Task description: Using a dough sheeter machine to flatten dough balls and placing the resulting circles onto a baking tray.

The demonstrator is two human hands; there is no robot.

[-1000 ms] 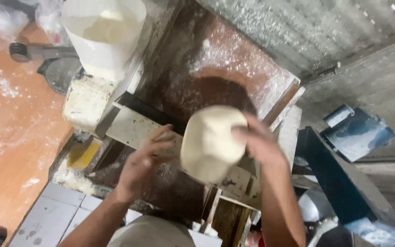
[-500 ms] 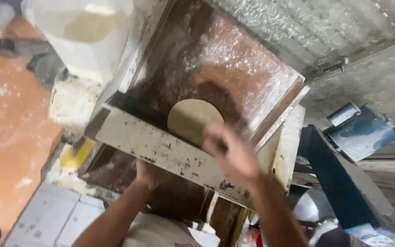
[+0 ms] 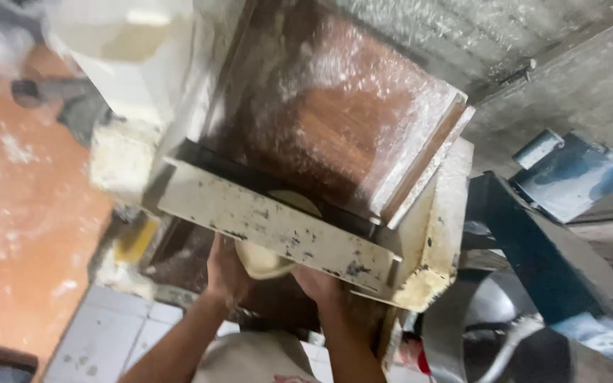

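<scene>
A pale flat piece of dough (image 3: 262, 259) comes out under the white, chipped front bar (image 3: 278, 225) of a flour-dusted dough-rolling machine. Another edge of dough (image 3: 296, 202) shows above the bar on the brown sloping feed board (image 3: 335, 120). My left hand (image 3: 225, 268) is below the bar, cupped against the dough's left side. My right hand (image 3: 317, 284) is under the bar to the dough's right, touching it. The fingers of both hands are partly hidden by the bar.
A white plastic bucket (image 3: 133, 46) stands at the upper left beside the machine. Orange floor (image 3: 15, 234) dusted with flour lies left, grey tiles (image 3: 111, 344) below. A blue metal housing (image 3: 569, 181) and a shiny metal bowl (image 3: 484, 333) sit right.
The dough was held up in both hands, then laid on the sloping board. It has passed down through the machine, and both hands have dropped below the front bar to meet it.
</scene>
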